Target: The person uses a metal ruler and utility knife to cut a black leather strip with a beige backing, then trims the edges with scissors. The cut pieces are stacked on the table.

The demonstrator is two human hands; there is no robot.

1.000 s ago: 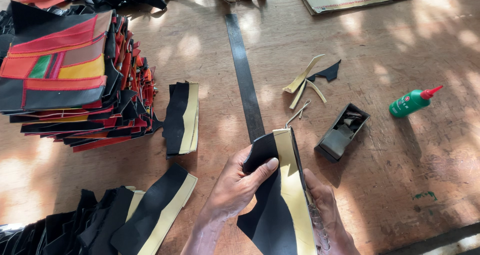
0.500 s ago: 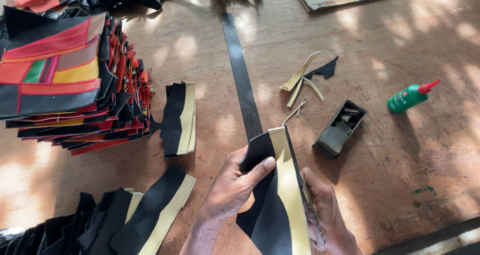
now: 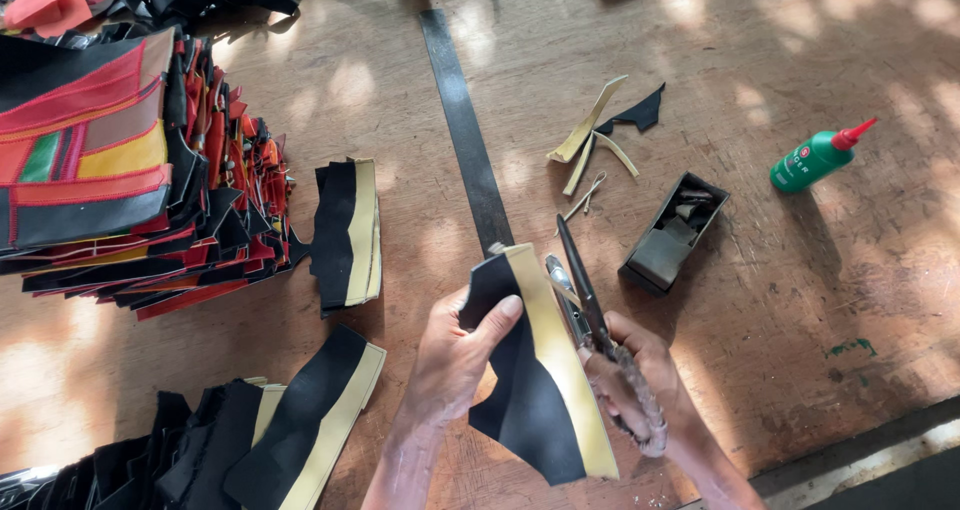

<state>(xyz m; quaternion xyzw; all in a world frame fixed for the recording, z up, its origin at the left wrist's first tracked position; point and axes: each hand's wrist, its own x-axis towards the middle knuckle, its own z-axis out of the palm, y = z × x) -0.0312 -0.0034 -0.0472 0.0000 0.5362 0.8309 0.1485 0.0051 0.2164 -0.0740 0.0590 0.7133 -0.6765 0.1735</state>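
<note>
- Left hand point(image 3: 452, 362): closed on the black-and-cream leather piece point(image 3: 535, 370), thumb laid across its black face, fingers behind; the piece is held upright above the near edge of the desk point(image 3: 850, 270), cream strip on the right side.
- Right hand point(image 3: 640, 385): gripping the wrapped handles of a pair of scissors point(image 3: 590, 305); the blades stand open, pointing away from the person, with the cream edge of the piece just beside the nearer blade. Whether the blades touch the leather cannot be told.
- Near left: a fanned row of black-and-cream pieces point(image 3: 270, 440) lying on the desk, overlapping one another.
- Middle left: a small neat stack of matching pieces point(image 3: 348, 232), black half to the left, cream half to the right.
- Middle right: an open black box point(image 3: 672, 234) lying at an angle, dark contents inside, too small to identify.
- Beyond the box: cream and black offcuts point(image 3: 605, 130), loosely scattered.
- Right: a green glue bottle point(image 3: 818, 156) with a red nozzle, lying on its side, well apart from the hands.
- Centre: a long dark metal ruler point(image 3: 465, 130) running away from the held piece toward the far edge.
- Far left: a tall stack of red, yellow, green and black patchwork panels point(image 3: 100, 170).
</note>
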